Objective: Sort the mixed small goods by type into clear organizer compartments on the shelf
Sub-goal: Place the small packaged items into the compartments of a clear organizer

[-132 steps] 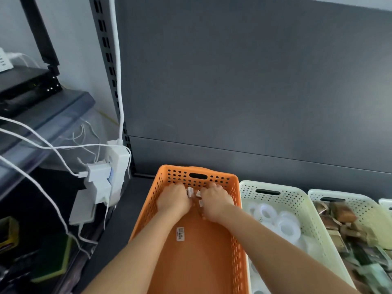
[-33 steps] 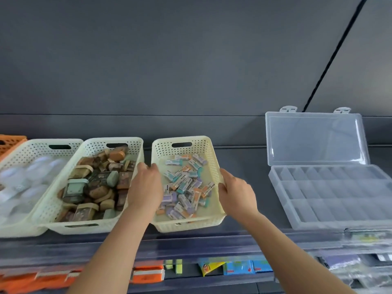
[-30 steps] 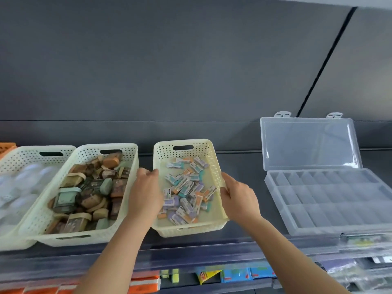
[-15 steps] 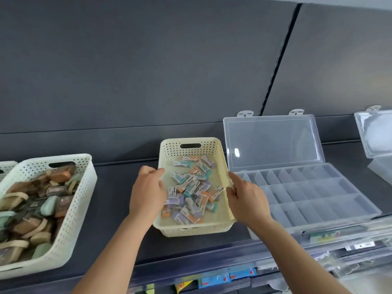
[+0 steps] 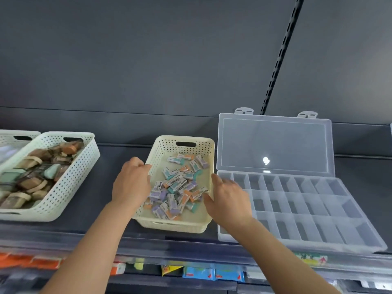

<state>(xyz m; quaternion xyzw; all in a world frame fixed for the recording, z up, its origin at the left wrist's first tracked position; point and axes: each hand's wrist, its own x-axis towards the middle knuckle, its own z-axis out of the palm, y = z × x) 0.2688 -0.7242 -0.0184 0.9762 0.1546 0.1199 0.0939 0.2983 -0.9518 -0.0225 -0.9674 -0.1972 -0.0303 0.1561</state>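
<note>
A cream perforated basket [image 5: 184,140] stands on the dark shelf and holds several small wrapped erasers [image 5: 177,187] in purple, teal and orange. My left hand [image 5: 131,183] curls over its left rim. My right hand [image 5: 231,200] grips its right wall, thumb inside and fingers along the outside. Touching the basket's right side is a clear organizer box [image 5: 297,205] with several empty compartments, its lid [image 5: 275,143] standing open against the back wall.
A white basket [image 5: 70,183] of brown and green packets sits to the left, with a bare gap of shelf [image 5: 112,166] between. Another white basket [image 5: 12,135] shows at the far left edge. Coloured packets [image 5: 201,273] lie on the shelf below.
With both hands on it, the cream basket has slid right, away from the white basket and up against the clear organizer. The view has swung right from the orange basket.
</note>
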